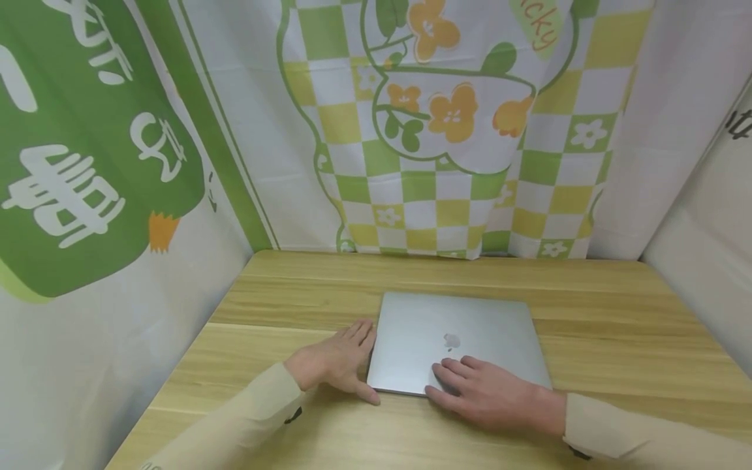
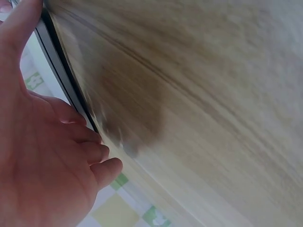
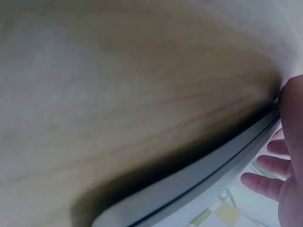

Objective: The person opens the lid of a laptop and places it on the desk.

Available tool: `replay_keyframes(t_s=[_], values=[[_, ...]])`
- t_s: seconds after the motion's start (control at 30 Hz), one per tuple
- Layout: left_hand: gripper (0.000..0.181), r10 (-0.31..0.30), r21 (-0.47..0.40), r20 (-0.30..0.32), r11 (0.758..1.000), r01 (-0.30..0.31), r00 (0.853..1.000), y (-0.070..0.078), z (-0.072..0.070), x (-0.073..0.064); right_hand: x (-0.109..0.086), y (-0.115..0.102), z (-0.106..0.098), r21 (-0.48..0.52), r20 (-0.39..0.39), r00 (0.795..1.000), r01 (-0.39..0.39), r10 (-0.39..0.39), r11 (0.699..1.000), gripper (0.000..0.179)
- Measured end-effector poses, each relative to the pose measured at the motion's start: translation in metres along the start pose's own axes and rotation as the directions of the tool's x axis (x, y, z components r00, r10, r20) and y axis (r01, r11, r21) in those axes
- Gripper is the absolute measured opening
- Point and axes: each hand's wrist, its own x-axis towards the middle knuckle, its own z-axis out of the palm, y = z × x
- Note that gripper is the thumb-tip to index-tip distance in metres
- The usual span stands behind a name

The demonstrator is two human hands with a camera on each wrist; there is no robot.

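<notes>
A closed silver laptop (image 1: 411, 339) with an apple logo on its lid lies flat on the wooden table. Along its left side rests my left hand (image 1: 335, 359), fingers extended at the edge and thumb by the front left corner. The left wrist view shows that palm beside the laptop's dark, thin edge (image 2: 59, 61). My right hand (image 1: 487, 395) lies over the front part of the lid, its fingertips on the surface below the logo and its thumb at the front edge. In the right wrist view, the fingers spread above the laptop's side (image 3: 189, 177).
The light wooden table (image 1: 282, 294) reaches back to a hanging cloth (image 1: 405, 189) with green and yellow checks and orange flowers. Another cloth (image 1: 129, 215), with a large green print, hangs on the left. White fabric (image 1: 717, 261) closes off the right side.
</notes>
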Motion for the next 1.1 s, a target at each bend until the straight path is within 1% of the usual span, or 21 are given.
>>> replay_keyframes(t_s=[0.07,0.17,0.27,0.4,0.5,0.67,0.8,0.9,1.1], values=[[0.130,-0.001,-0.004,0.010,1.000,0.001,1.000,-0.0012,0.0007,0.0013,-0.0003,0.0014,0.0013,-0.013,-0.014,1.000,0.006,-0.006,1.000,0.036],[0.131,0.000,-0.010,0.021,1.000,0.001,1.000,-0.0023,0.0013,0.0023,-0.0009,0.0033,0.0030,-0.042,-0.040,0.999,0.016,-0.018,0.999,0.042],[0.131,0.003,-0.014,0.019,1.000,-0.003,1.000,-0.0030,0.0010,0.0024,-0.0010,0.0050,0.0041,-0.054,-0.061,0.998,0.021,-0.024,0.998,0.046],[0.131,0.008,-0.017,0.012,1.000,-0.008,1.000,-0.0030,-0.0004,0.0018,-0.0013,0.0058,0.0057,-0.064,-0.070,0.997,0.023,-0.028,0.998,0.043],[0.131,0.012,-0.012,0.012,1.000,-0.012,1.000,-0.0032,-0.0005,0.0020,-0.0013,0.0056,0.0070,-0.057,-0.076,0.997,0.005,-0.009,0.998,0.042],[0.132,0.017,-0.015,0.015,1.000,-0.017,1.000,-0.0042,0.0003,0.0031,-0.0014,0.0051,0.0083,-0.044,-0.086,0.996,-0.029,0.025,0.999,0.045],[0.132,0.028,-0.009,0.013,1.000,-0.028,1.000,-0.0056,0.0014,0.0047,-0.0014,0.0068,0.0070,-0.066,-0.077,0.997,-0.003,-0.002,0.998,0.045],[0.133,0.034,0.004,0.015,0.999,-0.034,0.999,-0.0068,0.0017,0.0058,-0.0014,0.0090,0.0042,-0.095,-0.066,0.997,0.034,-0.041,0.995,0.046],[0.134,0.027,-0.007,0.015,1.000,-0.027,1.000,-0.0072,0.0018,0.0061,-0.0020,0.0106,0.0007,-0.138,-0.075,0.990,0.104,-0.115,0.985,0.055]])
